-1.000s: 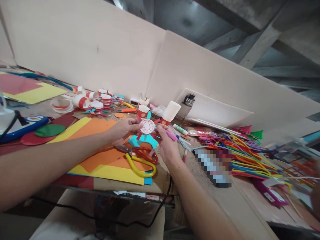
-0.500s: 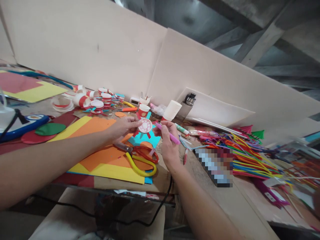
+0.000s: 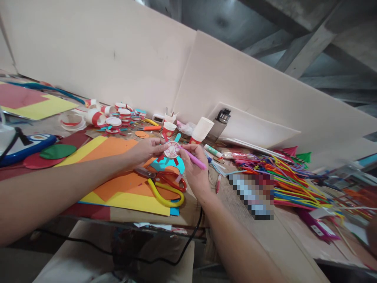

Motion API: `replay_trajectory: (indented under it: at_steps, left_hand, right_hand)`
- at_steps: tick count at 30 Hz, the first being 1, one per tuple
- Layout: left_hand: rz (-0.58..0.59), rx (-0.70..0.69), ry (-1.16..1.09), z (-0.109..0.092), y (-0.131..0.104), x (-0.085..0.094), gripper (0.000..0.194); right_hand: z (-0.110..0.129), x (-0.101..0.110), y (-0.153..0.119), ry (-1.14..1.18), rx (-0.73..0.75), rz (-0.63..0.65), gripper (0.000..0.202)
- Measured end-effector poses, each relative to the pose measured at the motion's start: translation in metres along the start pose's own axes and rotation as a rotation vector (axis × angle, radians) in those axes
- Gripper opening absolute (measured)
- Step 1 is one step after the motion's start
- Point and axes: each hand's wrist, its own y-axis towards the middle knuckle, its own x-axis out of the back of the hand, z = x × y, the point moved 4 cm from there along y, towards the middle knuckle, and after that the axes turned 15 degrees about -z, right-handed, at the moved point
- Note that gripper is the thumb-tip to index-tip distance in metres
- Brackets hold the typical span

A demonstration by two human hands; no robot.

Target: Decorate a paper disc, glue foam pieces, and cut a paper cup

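Note:
Pinched in my left hand (image 3: 151, 151) is a round white paper-cup piece (image 3: 172, 149) with red and blue strips sticking out around it and pink lines drawn on its face. My right hand (image 3: 196, 165) is closed on a pink marker (image 3: 194, 158), its tip at the right side of the drawn face. Just below lie scissors (image 3: 166, 192) with one yellow and one red handle, on orange paper (image 3: 120, 181). Blue paper (image 3: 169, 165) shows under the held piece.
Several finished-looking cup pieces (image 3: 113, 124) stand at the back left. A stack of paper cups (image 3: 202, 129) is behind my right hand. Pipe cleaners (image 3: 294, 188) pile up at the right. Green and red paper circles (image 3: 58, 151) lie at the left.
The cup piece has turned in my left hand, so its strips point in other directions. My right hand has shifted slightly left and down, bringing the marker against the face.

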Motion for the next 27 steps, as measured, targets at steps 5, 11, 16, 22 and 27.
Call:
replay_trajectory:
  at_steps: [5, 11, 16, 22, 27]
  left_hand:
    - [0.05, 0.007, 0.03, -0.0002, -0.003, -0.0037, 0.034]
    - [0.019, 0.07, -0.091, 0.0, -0.0045, -0.0038, 0.028]
    - [0.005, 0.099, -0.149, 0.0001, -0.0037, -0.0032, 0.029]
    - [-0.031, 0.095, -0.155, -0.0044, -0.0053, -0.0045, 0.031]
    - [-0.078, 0.087, -0.119, -0.0067, -0.0058, -0.0035, 0.028]
  right_hand:
    - [-0.0003, 0.001, 0.0009, -0.041, 0.024, -0.02, 0.019]
    - [0.001, 0.0003, 0.0002, -0.03, 0.039, 0.013, 0.018]
    - [0.0011, -0.0002, 0.0, 0.0, 0.031, 0.023, 0.019]
    - [0.0027, -0.001, -0.0005, 0.039, 0.035, 0.03, 0.016]
    - [0.0052, -0.0005, -0.0021, 0.012, 0.123, 0.012, 0.015]
